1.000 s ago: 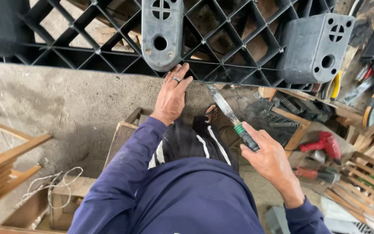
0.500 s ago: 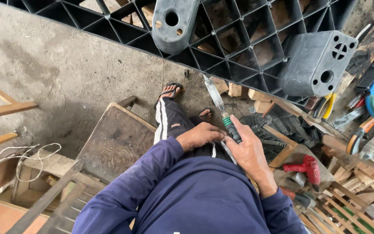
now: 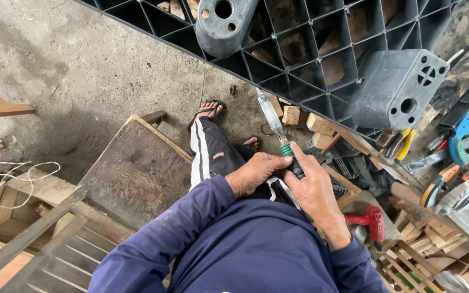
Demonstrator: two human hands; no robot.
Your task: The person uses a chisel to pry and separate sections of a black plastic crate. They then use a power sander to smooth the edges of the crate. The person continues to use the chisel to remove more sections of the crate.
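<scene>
- Rough concrete floor (image 3: 82, 59) fills the head view, with a black plastic pallet (image 3: 310, 49) leaning across the top and wooden offcuts and hand tools scattered at right; a red drill (image 3: 370, 222) lies by the person's knee.
- Held up over the lap is a chisel (image 3: 278, 133): flat steel blade, green-and-black handle. It looks stiff, fairly light and sharp at the tip, so the handle is the safe place to take it.
- Right hand (image 3: 316, 190) is wrapped closed around that handle, wrist bent upward.
- Left hand (image 3: 253, 172) has fingers curled, pressed against the handle's lower end, beside the right.
</scene>
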